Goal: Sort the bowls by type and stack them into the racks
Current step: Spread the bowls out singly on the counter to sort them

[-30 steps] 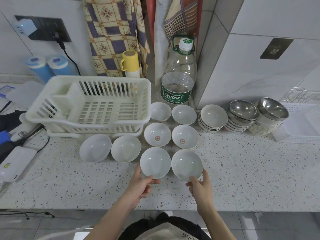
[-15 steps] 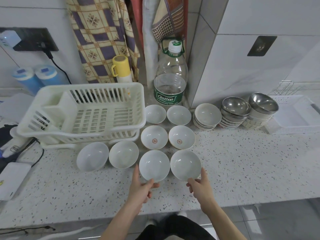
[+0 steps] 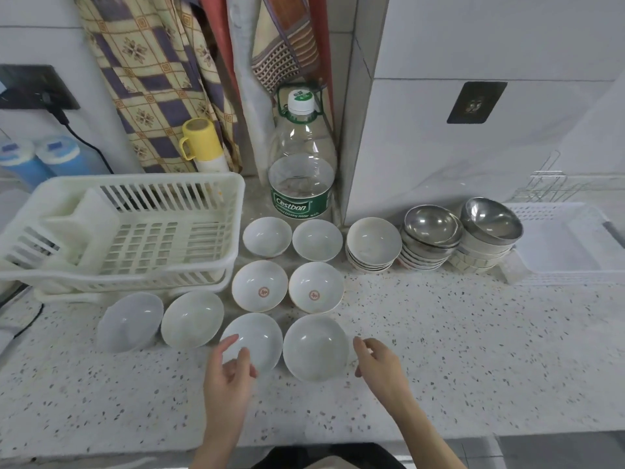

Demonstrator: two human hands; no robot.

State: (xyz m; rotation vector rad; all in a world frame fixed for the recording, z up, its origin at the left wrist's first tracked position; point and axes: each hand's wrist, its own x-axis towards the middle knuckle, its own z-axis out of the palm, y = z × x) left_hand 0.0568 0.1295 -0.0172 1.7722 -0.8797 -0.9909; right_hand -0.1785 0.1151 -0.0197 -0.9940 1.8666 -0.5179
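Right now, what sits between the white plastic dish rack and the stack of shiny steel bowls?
Head view: four white bowls and a white stack between rack and steel bowls.

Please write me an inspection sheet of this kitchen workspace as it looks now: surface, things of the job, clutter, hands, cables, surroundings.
Surface: speckled counter, looks dry.
Job's things: eight loose white bowls; two with a red mark; stack of white bowls; two stacks topped by steel bowls; white rack, no bowls in it; white tray.
Clutter: water bottle, yellow-capped flask.
Hands: left hand over the near-left bowl; right hand beside the near-right bowl; neither grips.
Cables: black cable from the wall socket.
Surroundings: hanging cloths, tiled wall.
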